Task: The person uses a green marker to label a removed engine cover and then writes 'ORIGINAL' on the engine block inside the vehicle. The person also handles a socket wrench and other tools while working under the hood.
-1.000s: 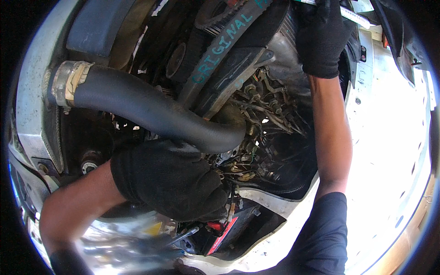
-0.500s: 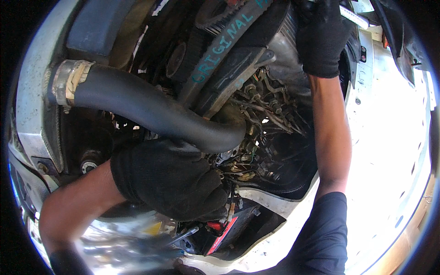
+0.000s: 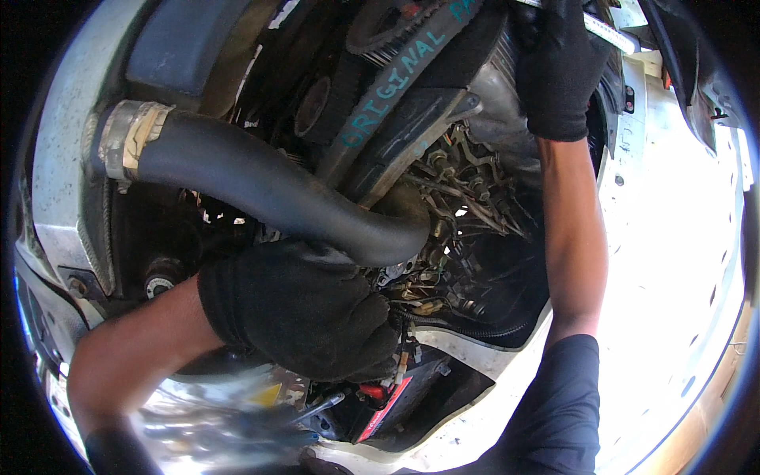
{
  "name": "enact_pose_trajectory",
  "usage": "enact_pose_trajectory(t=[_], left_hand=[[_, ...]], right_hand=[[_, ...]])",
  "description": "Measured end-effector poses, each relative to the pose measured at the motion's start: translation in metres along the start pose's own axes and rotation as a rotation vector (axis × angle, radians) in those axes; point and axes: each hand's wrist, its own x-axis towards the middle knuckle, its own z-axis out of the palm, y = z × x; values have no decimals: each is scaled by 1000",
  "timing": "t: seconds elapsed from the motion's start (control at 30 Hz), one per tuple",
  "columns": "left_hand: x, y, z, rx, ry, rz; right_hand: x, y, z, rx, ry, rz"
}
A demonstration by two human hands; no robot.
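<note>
I look down into a car's engine bay. My left hand, in a black glove, is curled low in the bay just under the bend of a thick black rubber hose; what its fingers grip is hidden. My right hand, also gloved in black, reaches to the top of the view and closes around a thin silver tool or bar by the engine's dark top. A black drive belt with pale lettering runs diagonally between the two hands.
A metal clamp joins the hose to a fitting at the left. Tangled wires and brass fittings fill the middle. A battery with a red cover lies below. The white car body runs along the right.
My right hand has shifted slightly at the top of the bay. My left hand and the hose stay where they were.
</note>
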Motion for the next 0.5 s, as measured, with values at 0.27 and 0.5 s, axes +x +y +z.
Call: enact_pose_trajectory(t=[0.27, 0.5], left_hand=[[0, -1, -2, -2, 9, -6], [3, -1, -5, 1, -18, 3]], right_hand=[[2, 0, 2, 2, -42, 15], [-6, 9, -2, -86, -41, -40]])
